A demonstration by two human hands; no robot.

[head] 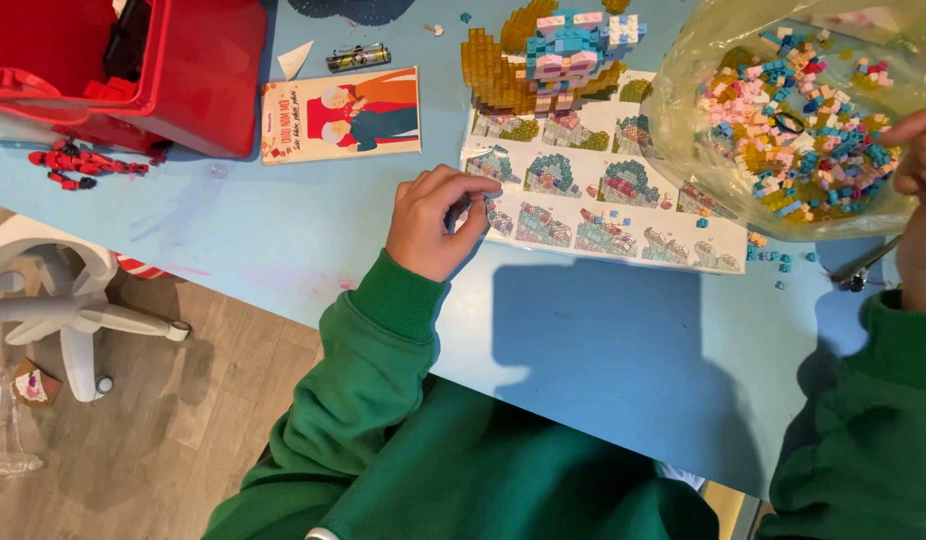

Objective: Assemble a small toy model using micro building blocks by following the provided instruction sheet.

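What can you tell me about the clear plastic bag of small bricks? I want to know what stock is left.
The clear plastic bag lies on the blue table at the far right, its mouth open and its thin, crinkled film slumped wide. Inside is a loose heap of tiny bricks, mostly pink, light blue, yellow-brown and cream. Its near edge overlaps the printed instruction sheet, and a few bricks lie scattered just outside it. The right hand reaches in from the right edge, fingers bent above the heap.
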